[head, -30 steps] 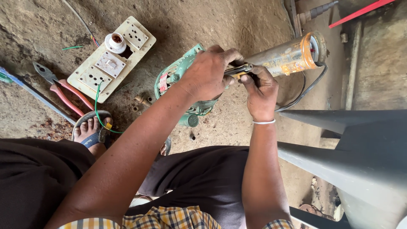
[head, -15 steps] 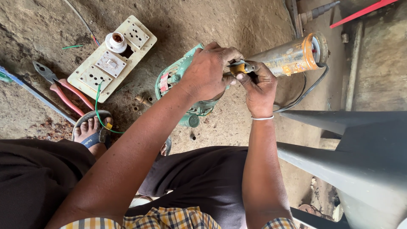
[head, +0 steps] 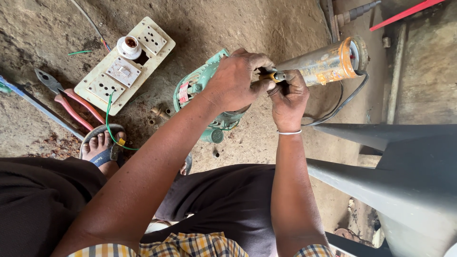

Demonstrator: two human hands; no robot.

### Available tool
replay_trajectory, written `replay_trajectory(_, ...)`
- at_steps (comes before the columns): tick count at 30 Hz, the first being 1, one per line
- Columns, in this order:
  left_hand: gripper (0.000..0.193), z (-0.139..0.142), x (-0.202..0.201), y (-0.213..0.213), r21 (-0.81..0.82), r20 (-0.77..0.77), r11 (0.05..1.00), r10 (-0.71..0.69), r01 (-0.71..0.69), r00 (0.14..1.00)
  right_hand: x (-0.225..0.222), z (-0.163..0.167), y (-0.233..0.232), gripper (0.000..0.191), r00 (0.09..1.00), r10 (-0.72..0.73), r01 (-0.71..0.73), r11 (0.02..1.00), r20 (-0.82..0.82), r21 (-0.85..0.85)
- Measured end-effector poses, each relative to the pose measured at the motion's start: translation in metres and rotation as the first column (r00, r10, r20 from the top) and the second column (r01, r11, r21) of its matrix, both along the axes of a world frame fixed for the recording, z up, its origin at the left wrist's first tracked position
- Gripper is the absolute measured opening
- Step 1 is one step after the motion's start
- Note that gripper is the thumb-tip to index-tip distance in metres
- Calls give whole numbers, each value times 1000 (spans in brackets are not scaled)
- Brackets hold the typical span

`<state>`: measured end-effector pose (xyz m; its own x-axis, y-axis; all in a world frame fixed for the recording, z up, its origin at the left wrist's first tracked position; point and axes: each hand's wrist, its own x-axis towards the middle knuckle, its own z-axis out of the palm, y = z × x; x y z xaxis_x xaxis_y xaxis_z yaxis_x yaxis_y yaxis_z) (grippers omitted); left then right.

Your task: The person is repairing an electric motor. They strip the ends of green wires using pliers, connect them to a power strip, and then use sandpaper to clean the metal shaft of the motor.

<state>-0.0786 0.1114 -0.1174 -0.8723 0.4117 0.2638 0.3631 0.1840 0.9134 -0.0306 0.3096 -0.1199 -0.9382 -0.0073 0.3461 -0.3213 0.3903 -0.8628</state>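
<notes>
Nothing here serves as a container holding anything; the work lies loose on the dirt floor. Both hands meet near the middle of the view, at about 12 o'clock from the person's lap. The left hand is curled closed over the top of a green pump motor, and the right hand pinches a small yellow-handled tool, its fingers closed around it. The rusty orange cylinder lies just beyond the hands, its long axis running from them toward 2 o'clock, the capped end farthest away, with a black cable looping off it. At 10 o'clock sits a cream switchboard with a bulb holder, and red-handled pliers beside it. A grey metal frame crowds the 4 o'clock side.
</notes>
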Motion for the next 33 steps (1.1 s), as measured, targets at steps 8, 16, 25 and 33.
replay_trajectory(8, 36, -9, 0, -6, 197, -257, 980, 24, 28, 966, 3, 3, -6, 25, 1000, -23, 23, 1000, 19, 19)
replay_trajectory(16, 39, -11, -4, -18, -29, -522, 987, 120, -159, 845, 1, 3, -9, 25, 999, -21, 21, 1000, 27, -3)
replay_trajectory(25, 39, -14, -4, -21, -92, -636, 967, 126, -237, 761, 0, 2, -6, 26, 999, -39, 39, 999, 20, 27)
replay_trajectory(33, 30, -8, -7, -21, -143, -698, 954, 93, -265, 710, -1, 0, -4, 25, 999, -45, 44, 998, 25, 39)
